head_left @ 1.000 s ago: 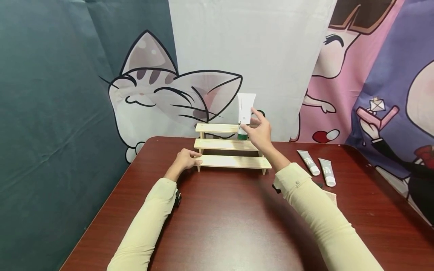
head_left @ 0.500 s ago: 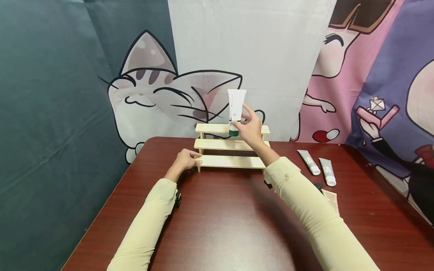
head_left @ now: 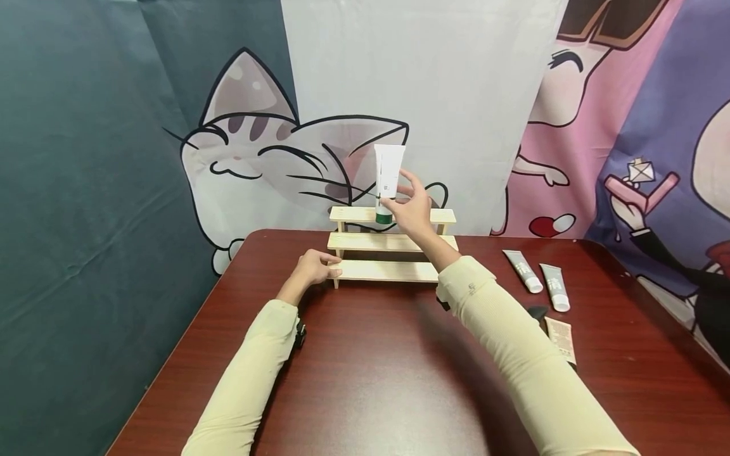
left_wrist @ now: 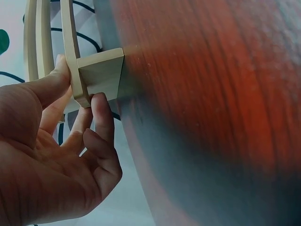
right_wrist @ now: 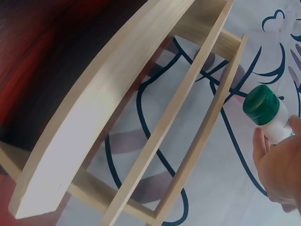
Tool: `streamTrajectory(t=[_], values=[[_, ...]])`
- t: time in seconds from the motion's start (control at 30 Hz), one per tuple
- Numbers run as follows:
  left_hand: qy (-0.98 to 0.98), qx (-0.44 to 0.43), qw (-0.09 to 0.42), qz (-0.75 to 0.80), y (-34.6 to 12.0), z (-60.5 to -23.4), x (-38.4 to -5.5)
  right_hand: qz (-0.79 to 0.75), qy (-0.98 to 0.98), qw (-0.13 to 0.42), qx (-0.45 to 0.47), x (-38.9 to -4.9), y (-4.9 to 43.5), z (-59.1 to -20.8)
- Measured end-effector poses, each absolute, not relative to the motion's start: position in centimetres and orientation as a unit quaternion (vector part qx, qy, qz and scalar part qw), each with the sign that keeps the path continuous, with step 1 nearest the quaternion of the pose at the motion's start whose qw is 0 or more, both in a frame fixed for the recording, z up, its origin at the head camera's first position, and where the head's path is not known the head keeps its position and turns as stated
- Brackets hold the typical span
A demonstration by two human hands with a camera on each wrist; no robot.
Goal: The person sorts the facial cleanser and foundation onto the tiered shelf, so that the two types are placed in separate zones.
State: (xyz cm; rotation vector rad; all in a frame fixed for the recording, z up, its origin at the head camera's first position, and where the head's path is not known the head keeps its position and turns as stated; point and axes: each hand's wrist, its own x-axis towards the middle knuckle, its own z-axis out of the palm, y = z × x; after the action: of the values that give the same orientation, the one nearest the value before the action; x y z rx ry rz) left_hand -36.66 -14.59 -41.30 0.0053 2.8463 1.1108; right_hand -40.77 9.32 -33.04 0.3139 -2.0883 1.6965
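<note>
White squeeze tube [head_left: 389,168] is held nearly upright, flat end up and green cap [right_wrist: 261,104] down, at the far side of the desk [head_left: 371,367]. In the head view it overlaps the top board [head_left: 353,215] of the three-tier wooden stand [head_left: 365,241] near mid-length; the right wrist view shows the cap apart from the boards.

Grip status: the right hand [head_left: 415,212] pinches the tube between thumb and fingers, from the right. The left hand [head_left: 311,268] pinches the left end of the lowest board [head_left: 388,271], thumb on its upper face.

Step in hand, as judged: supporting the tube above the stand while bracing the stand. Recommended practice:

1. Pinch the tube low, close to the cap, where the body is likely stiffest; avoid squeezing it.
2. Correct any lean so that the cap's end face is level with the board.
3. Brace the stand lightly; a pull on one end could skew it.
4. Hold the right wrist clear of the lower boards.

Caution: on the right of the desk lie two grey tubes [head_left: 553,287] with white caps and, nearer, a pale printed item [head_left: 561,339] beside the right sleeve [head_left: 513,354]. Guard against elbow contact.
</note>
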Motion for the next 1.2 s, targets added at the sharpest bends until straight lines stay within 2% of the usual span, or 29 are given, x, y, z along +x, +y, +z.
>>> streamTrajectory(t=[1.2], values=[[0.933,-0.007,0.043,0.356,-14.6,-41.6,-36.8,0.637,-0.738,0.199,0.105,-43.8,4.7,-33.8]])
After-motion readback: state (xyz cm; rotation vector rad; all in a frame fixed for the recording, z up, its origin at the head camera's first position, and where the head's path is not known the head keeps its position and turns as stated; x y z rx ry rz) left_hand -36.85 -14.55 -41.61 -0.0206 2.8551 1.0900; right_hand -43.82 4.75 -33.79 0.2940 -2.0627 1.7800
